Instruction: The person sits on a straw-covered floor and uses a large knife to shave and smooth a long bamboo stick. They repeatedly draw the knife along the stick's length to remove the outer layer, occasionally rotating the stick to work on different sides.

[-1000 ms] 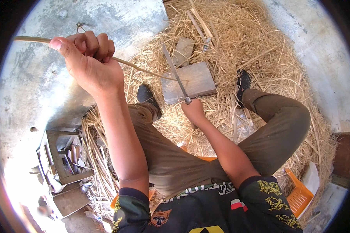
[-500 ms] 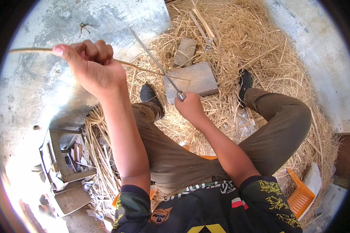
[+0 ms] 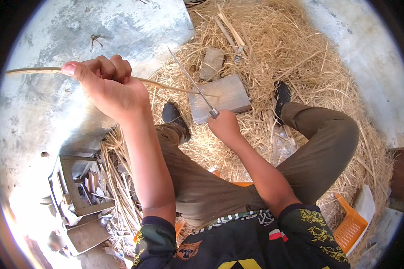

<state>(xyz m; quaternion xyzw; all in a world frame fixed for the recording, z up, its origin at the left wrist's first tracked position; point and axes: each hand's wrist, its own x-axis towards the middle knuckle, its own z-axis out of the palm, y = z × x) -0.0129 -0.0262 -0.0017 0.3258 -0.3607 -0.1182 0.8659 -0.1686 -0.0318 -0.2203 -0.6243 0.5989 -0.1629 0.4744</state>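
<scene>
While my left hand is closed around the long pale strip, thumb laid along it, my right hand is wrapped round the handle of a slim-bladed knife. So each grip is clamped on something. What counts most, as I judge it, is how these two long things cross. The strip's long axis runs roughly crosswise before me: one length sticks out to the left past my thumb, while the other slants down rightward from my fist, its end lying over the flat block between my feet. My knife points away and leftward, so its blade passes over the strip at a steep angle, close to that right-hand end. I cannot tell whether edge and strip touch. Of my two hands, the right is nearer the crossing, just beside the block's near edge; the left sits well apart from it, up the strip, above the pale floor.
</scene>
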